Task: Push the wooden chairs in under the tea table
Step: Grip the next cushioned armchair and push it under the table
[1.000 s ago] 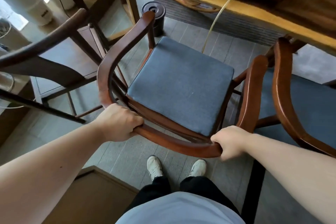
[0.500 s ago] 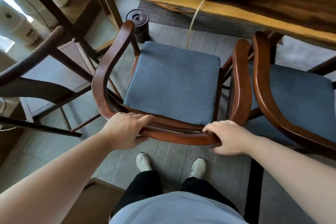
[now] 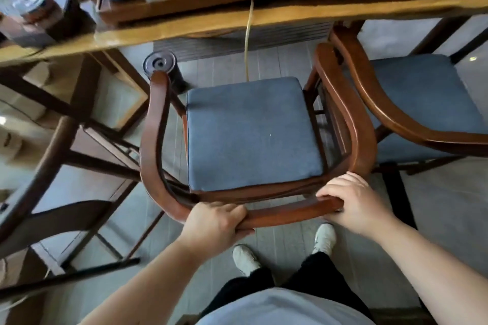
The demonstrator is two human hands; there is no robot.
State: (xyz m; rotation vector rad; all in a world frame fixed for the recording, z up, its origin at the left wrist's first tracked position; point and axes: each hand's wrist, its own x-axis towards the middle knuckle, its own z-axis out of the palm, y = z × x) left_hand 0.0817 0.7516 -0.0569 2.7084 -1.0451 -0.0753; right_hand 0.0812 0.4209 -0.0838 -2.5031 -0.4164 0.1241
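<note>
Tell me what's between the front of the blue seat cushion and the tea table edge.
In the head view, bare grey floor between the cushion and the tea table edge, crossed by a thin yellowish cord hanging down.

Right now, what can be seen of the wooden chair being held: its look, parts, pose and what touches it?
The held chair is reddish-brown polished wood with one curved rail forming back and arms, and a square blue-grey seat cushion. It stands upright on the grey floor, facing the tea table, its seat not yet under the edge. The left hand and right hand grip the back rail. Its right arm runs close beside a similar chair; contact is unclear.
</note>
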